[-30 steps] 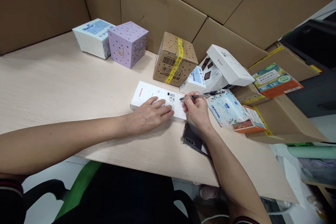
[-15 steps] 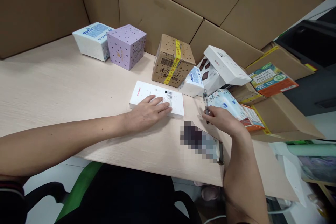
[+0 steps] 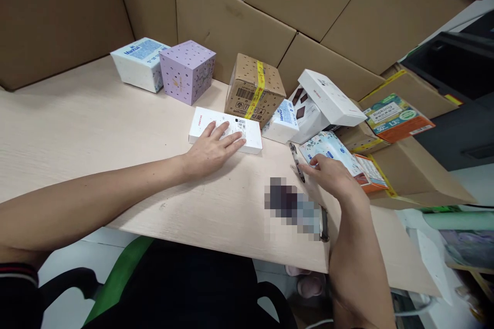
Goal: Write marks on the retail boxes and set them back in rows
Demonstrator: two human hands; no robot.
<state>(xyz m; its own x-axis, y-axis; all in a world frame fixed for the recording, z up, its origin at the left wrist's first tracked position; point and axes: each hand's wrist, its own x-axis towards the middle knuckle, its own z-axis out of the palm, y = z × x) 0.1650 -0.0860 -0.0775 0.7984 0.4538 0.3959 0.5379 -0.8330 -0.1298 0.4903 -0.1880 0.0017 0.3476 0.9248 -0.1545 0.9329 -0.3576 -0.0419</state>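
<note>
My left hand lies flat with its fingers spread on a flat white box with a small printed label, in the middle of the pale wooden table. To the right, my right hand is palm down beside a dark pen. Thumb and fingertips pinch the pen's near end. The pen slants low over the table, pointing away from me. A pixelated dark flat object lies just in front of my right hand near the table edge.
At the back stand a white-blue box, a lilac cube box, a brown taped carton, a small white-blue box and an open white box. A wipes pack lies right. Cardboard walls surround the table.
My right hand left the white box with the pen, moved right and lowered it toward the table. My left hand slid the white box a little farther away.
</note>
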